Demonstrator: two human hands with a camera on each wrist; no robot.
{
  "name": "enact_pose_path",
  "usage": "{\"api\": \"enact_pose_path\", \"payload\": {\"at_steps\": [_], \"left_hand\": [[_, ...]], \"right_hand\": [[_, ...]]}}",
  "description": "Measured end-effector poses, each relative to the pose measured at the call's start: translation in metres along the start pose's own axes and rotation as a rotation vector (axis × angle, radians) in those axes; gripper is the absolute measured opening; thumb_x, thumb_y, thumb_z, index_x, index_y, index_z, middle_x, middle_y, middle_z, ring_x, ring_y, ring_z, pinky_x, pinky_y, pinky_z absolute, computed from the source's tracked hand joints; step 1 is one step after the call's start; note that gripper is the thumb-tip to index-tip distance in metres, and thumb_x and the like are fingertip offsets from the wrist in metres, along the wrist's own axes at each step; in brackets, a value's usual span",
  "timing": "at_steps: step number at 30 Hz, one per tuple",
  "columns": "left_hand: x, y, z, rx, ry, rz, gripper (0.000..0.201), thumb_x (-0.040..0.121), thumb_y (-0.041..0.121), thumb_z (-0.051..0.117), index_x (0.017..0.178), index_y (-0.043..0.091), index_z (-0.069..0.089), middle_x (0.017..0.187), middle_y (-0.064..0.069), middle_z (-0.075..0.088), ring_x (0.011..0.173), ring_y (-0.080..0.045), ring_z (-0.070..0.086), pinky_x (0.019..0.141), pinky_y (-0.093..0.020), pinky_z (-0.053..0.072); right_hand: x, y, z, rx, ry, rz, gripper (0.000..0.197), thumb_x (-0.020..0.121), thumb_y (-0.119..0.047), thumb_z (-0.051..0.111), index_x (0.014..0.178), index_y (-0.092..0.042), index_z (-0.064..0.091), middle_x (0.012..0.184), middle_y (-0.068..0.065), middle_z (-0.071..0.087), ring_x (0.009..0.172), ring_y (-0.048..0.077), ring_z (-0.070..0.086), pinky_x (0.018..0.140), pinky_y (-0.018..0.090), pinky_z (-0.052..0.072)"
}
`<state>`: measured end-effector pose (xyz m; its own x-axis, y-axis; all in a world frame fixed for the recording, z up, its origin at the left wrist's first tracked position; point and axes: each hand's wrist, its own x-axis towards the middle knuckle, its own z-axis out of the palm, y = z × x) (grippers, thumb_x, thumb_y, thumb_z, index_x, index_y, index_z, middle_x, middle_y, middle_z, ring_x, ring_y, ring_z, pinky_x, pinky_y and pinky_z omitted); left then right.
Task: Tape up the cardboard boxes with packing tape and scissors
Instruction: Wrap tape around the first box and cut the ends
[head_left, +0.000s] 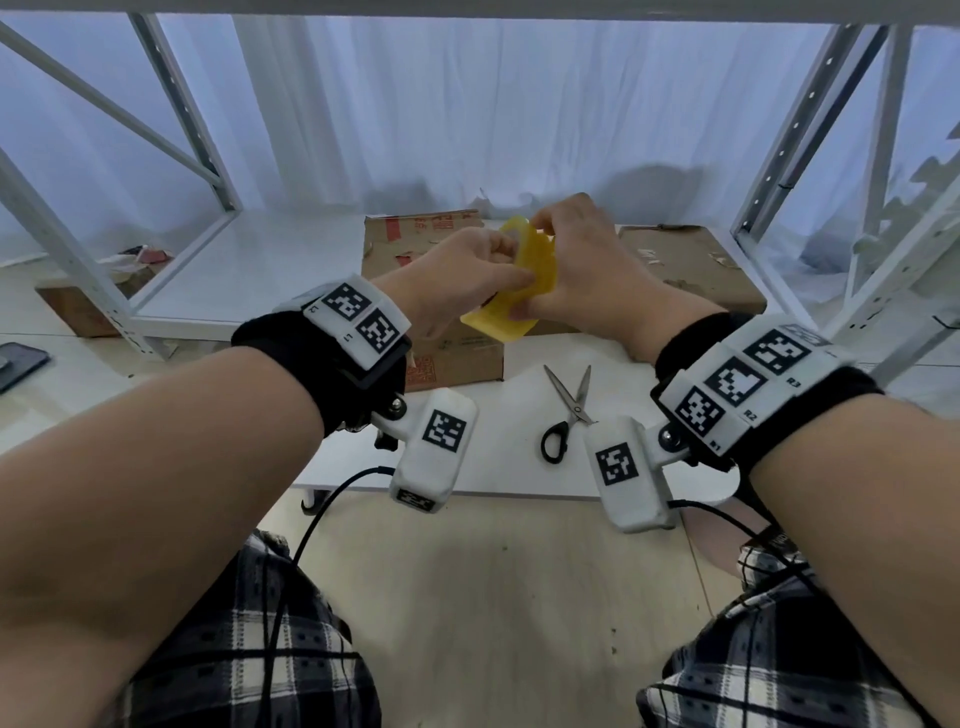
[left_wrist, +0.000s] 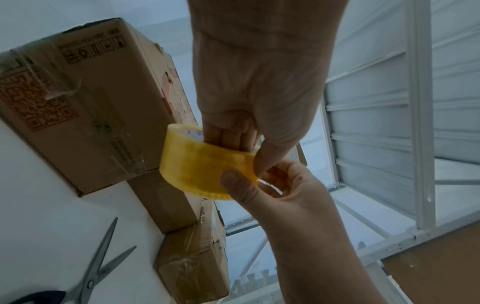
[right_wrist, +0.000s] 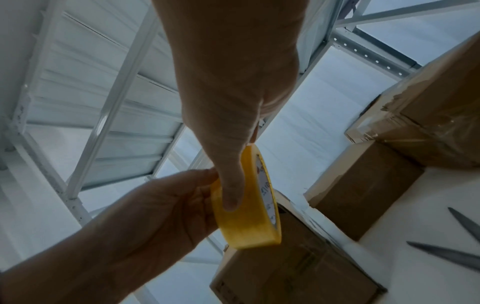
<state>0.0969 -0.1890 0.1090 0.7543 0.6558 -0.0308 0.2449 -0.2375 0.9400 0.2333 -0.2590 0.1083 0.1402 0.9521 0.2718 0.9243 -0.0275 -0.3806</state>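
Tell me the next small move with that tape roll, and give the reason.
Probably peel the tape's free end loose. The left hand holds the yellow tape roll with fingers through its core, the right hand pinches at its outer surface, and no strip is pulled out yet. The scissors lie untouched on the table, boxes just beyond.

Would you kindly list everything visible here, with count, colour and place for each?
tape roll: one, yellow, held in both hands above the boxes
cardboard boxes: at least three, brown, on the white table, behind the scissors
scissors: one pair, steel blades open, black handles, lying on the table
shelving frame: white metal, behind the table
left hand: fingers through the roll's core
right hand: pinches the roll's outer band
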Motion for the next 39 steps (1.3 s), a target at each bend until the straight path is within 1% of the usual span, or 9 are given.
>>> {"api": "enact_pose_path", "payload": {"at_steps": [6,11,16,20,25,30,32,35,39], "left_hand": [[-0.002,0.001,0.001,0.043,0.045,0.006,0.012,0.092,0.012,0.060,0.092,0.023,0.064,0.087,0.000,0.069,0.081,-0.015,0.061,0.079,-0.032,0.045],[-0.002,0.003,-0.003,0.056,0.114,0.003,0.012,0.091,0.015,0.061,0.100,0.008,0.067,0.090,-0.014,0.065,0.080,-0.022,0.057,0.078,-0.038,0.044],[-0.002,0.008,-0.002,0.177,0.087,0.024,0.014,0.089,0.017,0.063,0.101,0.010,0.068,0.103,-0.018,0.069,0.098,-0.030,0.065,0.096,-0.050,0.048],[-0.001,0.007,-0.004,0.179,0.098,0.008,0.025,0.088,0.018,0.064,0.105,0.000,0.066,0.100,-0.029,0.065,0.083,-0.026,0.060,0.088,-0.048,0.050],[-0.001,0.008,-0.002,0.213,0.097,0.001,0.020,0.089,0.019,0.064,0.102,0.005,0.069,0.082,-0.007,0.065,0.078,-0.018,0.058,0.079,-0.037,0.046],[0.000,0.008,-0.002,0.221,0.096,-0.004,0.035,0.090,0.020,0.063,0.106,-0.011,0.062,0.083,-0.014,0.057,0.076,-0.022,0.050,0.074,-0.034,0.042],[0.001,0.009,-0.003,0.214,0.111,-0.006,0.036,0.090,0.020,0.063,0.109,-0.010,0.062,0.087,-0.016,0.060,0.078,-0.024,0.053,0.079,-0.039,0.047],[0.001,0.012,-0.003,0.234,0.118,0.006,0.028,0.089,0.020,0.064,0.106,-0.002,0.067,0.103,-0.025,0.067,0.091,-0.031,0.062,0.094,-0.047,0.048],[0.002,0.012,-0.004,0.247,0.108,-0.008,0.027,0.089,0.023,0.064,0.104,0.001,0.068,0.107,-0.023,0.067,0.102,-0.034,0.063,0.097,-0.049,0.048]], "right_hand": [[0.000,0.001,0.005,0.057,0.030,0.013,0.075,0.068,-0.025,0.085,0.128,-0.004,0.045,0.126,0.011,0.040,0.116,0.022,0.041,0.089,0.020,0.029],[0.000,0.002,0.009,0.110,0.090,-0.007,0.053,0.074,-0.018,0.080,0.116,-0.006,0.051,0.109,0.001,0.036,0.100,0.015,0.038,0.080,0.016,0.027],[-0.002,0.003,0.008,0.309,-0.024,-0.060,0.087,0.073,-0.011,0.081,0.143,-0.010,0.028,0.140,0.009,0.037,0.130,0.021,0.037,0.108,0.032,0.035],[-0.003,0.004,0.008,0.396,0.045,-0.070,0.066,0.068,-0.007,0.081,0.116,-0.016,0.036,0.119,0.008,0.045,0.113,0.023,0.046,0.096,0.037,0.046],[-0.001,0.005,0.007,0.360,0.044,-0.044,0.057,0.064,-0.011,0.084,0.099,-0.013,0.039,0.111,0.017,0.047,0.101,0.031,0.048,0.084,0.038,0.045],[-0.003,0.008,0.006,0.423,0.027,-0.035,0.052,0.068,-0.006,0.082,0.096,-0.011,0.038,0.091,0.004,0.044,0.080,0.016,0.040,0.067,0.023,0.038],[-0.002,0.007,0.008,0.484,0.045,-0.054,0.054,0.070,-0.006,0.080,0.100,-0.012,0.035,0.097,0.003,0.044,0.086,0.015,0.044,0.073,0.017,0.039],[-0.003,0.007,0.008,0.524,0.031,-0.067,0.058,0.071,-0.012,0.080,0.102,-0.014,0.030,0.120,0.017,0.045,0.110,0.030,0.049,0.086,0.035,0.050],[-0.002,0.009,0.008,0.470,0.085,-0.061,0.058,0.069,-0.011,0.083,0.097,-0.012,0.033,0.114,0.023,0.048,0.104,0.033,0.050,0.091,0.038,0.046]]}}
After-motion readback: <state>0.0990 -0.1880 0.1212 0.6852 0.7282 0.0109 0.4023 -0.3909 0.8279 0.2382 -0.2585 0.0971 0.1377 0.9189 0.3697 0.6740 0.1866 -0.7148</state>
